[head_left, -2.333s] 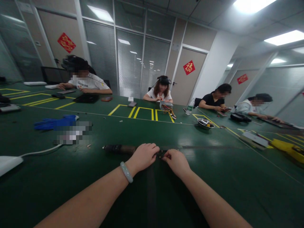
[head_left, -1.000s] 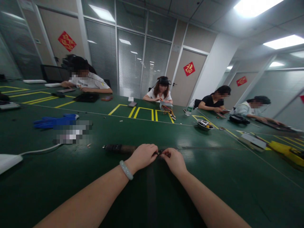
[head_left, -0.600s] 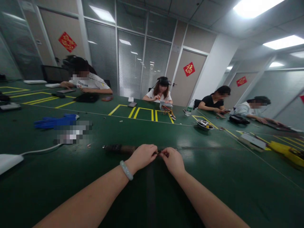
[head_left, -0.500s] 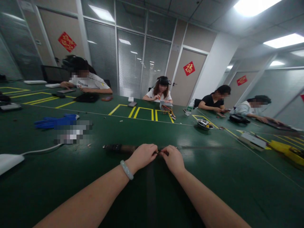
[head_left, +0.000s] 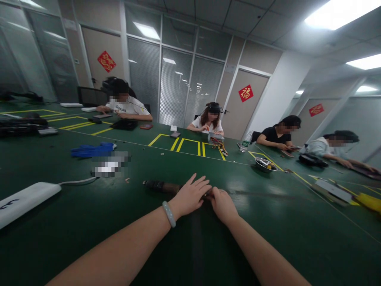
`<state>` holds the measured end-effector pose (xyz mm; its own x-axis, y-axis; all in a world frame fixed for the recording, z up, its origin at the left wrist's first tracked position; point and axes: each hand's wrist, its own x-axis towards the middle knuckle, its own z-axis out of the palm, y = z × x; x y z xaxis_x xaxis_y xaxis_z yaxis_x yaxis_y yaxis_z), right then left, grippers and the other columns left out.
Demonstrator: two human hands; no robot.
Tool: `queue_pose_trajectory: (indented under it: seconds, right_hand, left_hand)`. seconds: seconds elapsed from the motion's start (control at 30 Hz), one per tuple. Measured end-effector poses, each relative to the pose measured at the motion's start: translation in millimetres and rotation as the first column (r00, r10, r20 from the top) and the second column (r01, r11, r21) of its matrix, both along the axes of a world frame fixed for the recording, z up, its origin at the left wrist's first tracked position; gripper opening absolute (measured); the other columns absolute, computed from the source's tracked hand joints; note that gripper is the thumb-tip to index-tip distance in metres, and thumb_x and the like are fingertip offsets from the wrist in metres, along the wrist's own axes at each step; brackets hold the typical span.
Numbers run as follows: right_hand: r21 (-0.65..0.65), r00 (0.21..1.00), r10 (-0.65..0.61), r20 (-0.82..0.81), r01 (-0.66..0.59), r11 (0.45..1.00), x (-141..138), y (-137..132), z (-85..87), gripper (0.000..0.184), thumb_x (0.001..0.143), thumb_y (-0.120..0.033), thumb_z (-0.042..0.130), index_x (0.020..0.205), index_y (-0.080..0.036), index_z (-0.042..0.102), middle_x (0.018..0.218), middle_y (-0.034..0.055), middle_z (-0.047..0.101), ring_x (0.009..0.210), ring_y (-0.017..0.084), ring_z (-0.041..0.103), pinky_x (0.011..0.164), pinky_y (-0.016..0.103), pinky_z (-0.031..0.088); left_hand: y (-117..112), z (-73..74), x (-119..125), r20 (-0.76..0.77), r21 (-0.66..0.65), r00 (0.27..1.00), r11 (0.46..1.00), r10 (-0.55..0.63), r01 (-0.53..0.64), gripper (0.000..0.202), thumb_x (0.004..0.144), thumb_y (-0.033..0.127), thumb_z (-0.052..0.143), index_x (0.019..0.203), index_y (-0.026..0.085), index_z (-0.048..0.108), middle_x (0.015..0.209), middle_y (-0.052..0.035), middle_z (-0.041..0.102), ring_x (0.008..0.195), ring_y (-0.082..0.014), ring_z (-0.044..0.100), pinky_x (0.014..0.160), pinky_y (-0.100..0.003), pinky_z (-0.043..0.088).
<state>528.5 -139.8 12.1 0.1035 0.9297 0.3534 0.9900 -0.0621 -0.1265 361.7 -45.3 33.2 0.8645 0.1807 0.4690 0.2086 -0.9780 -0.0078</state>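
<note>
A dark, brownish cylindrical tool [head_left: 166, 187] lies across the green table, its narrow metal tip pointing left. It looks like an electric screwdriver, though its exact kind is unclear. My left hand [head_left: 193, 194], with a pale bangle at the wrist, rests over the tool's middle with its fingers stretched out and apart. Right beside it, my right hand [head_left: 223, 204] is closed, thumb and fingers pressed together at the tool's right end. My fingers hide most of that end, and a small shiny spot shows between the two hands.
Left are a blue glove [head_left: 93, 150] and a white power strip [head_left: 32, 200] with its cable. To the right stand a metal bowl [head_left: 266, 164] of small parts, a water bottle [head_left: 245, 142] and a flat box [head_left: 331, 191]. Several people work across the table.
My left hand has gone from a pinch to stretched, spread fingers. My right hand stays closed near the tool's end. The view has shifted, so everything sits farther right and slightly lower.
</note>
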Motion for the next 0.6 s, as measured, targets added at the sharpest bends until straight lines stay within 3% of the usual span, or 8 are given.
queue_pose_trajectory:
  seconds: [0.07, 0.2, 0.3, 0.43, 0.6]
  right_hand:
    - [-0.010, 0.999, 0.018, 0.038, -0.018, 1.000, 0, 0, -0.3, 0.004, 0.092, -0.019, 0.049, 0.092, -0.020, 0.052, 0.088, 0.0051, 0.066, 0.086, 0.020, 0.062, 0.079, 0.030, 0.040]
    - [-0.037, 0.995, 0.059, 0.076, -0.056, 0.998, 8, -6, 0.1, 0.005, 0.093, -0.022, 0.048, 0.091, -0.021, 0.052, 0.089, 0.0046, 0.067, 0.087, 0.020, 0.063, 0.080, 0.030, 0.040]
    - [-0.058, 0.996, -0.031, 0.081, 0.036, 0.998, 37, -22, 3.0, 0.010, 0.093, -0.028, 0.046, 0.092, -0.022, 0.053, 0.088, 0.0047, 0.067, 0.085, 0.021, 0.063, 0.077, 0.031, 0.041]
    - [-0.132, 0.973, -0.229, 0.007, 0.228, 0.965, 115, -73, 5.9, 0.020, 0.092, -0.037, 0.039, 0.093, -0.024, 0.053, 0.092, 0.0065, 0.068, 0.087, 0.023, 0.064, 0.076, 0.033, 0.043]
    - [-0.218, 0.846, -0.526, -0.089, 0.498, 0.839, 233, -169, -6.5, 0.026, 0.085, -0.050, 0.036, 0.084, -0.029, 0.052, 0.089, 0.0087, 0.070, 0.079, 0.029, 0.067, 0.069, 0.040, 0.047]
  left_hand:
    - [1, 1.3, -2, 0.011, 0.046, 1.000, 0.999, 0.020, -0.021, 0.067, 0.084, 0.032, 0.060, 0.144, 0.024, 0.031, 0.150, -0.0065, 0.036, 0.143, -0.0262, 0.019, 0.117, -0.050, 0.005]
    - [2, 3.6, -7, 0.008, 0.098, 0.998, 0.993, 0.064, -0.065, 0.080, 0.084, 0.044, 0.059, 0.150, 0.023, 0.018, 0.154, -0.0075, 0.028, 0.145, -0.0276, 0.010, 0.116, -0.053, 0.000]
    - [4, 4.0, -11, 0.003, 0.119, 0.997, 0.990, 0.072, -0.072, 0.085, 0.083, 0.050, 0.059, 0.150, 0.024, 0.016, 0.155, -0.0068, 0.025, 0.145, -0.0268, 0.007, 0.116, -0.051, -0.001]
    - [9, -2.0, -11, 0.009, 0.106, 0.992, 0.987, 0.125, -0.125, 0.090, 0.080, 0.055, 0.059, 0.151, 0.024, 0.014, 0.156, -0.0071, 0.022, 0.145, -0.0284, 0.004, 0.116, -0.052, -0.002]
    - [19, -21.0, -6, -0.032, -0.017, 0.991, 0.991, 0.129, -0.129, 0.085, 0.085, 0.060, 0.049, 0.152, 0.024, 0.011, 0.158, -0.0061, 0.015, 0.145, -0.0293, 0.006, 0.116, -0.050, 0.004]
